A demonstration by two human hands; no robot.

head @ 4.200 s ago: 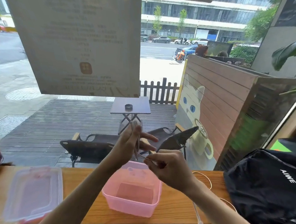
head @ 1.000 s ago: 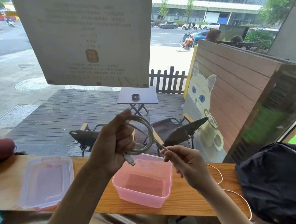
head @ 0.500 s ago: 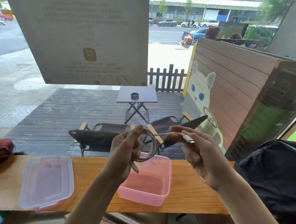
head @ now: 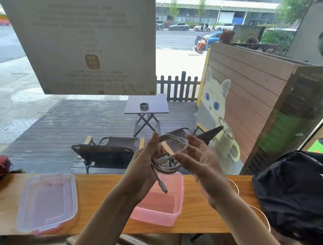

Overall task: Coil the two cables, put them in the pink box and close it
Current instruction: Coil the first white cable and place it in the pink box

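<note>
My left hand [head: 146, 161] grips the coiled white cable [head: 175, 154] above the open pink box [head: 174, 211]; one plug end hangs toward it. My right hand [head: 195, 158] is spread wide, fingers touching the coil. The second cable [head: 258, 211] lies on the counter [head: 96, 190]; the lid [head: 45, 201] lies left.

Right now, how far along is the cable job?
Partly done. The first cable is wound into loops, held between the left hand and right hand above the open, empty pink box. The second cable lies loose on the counter. The lid sits apart, left.
</note>
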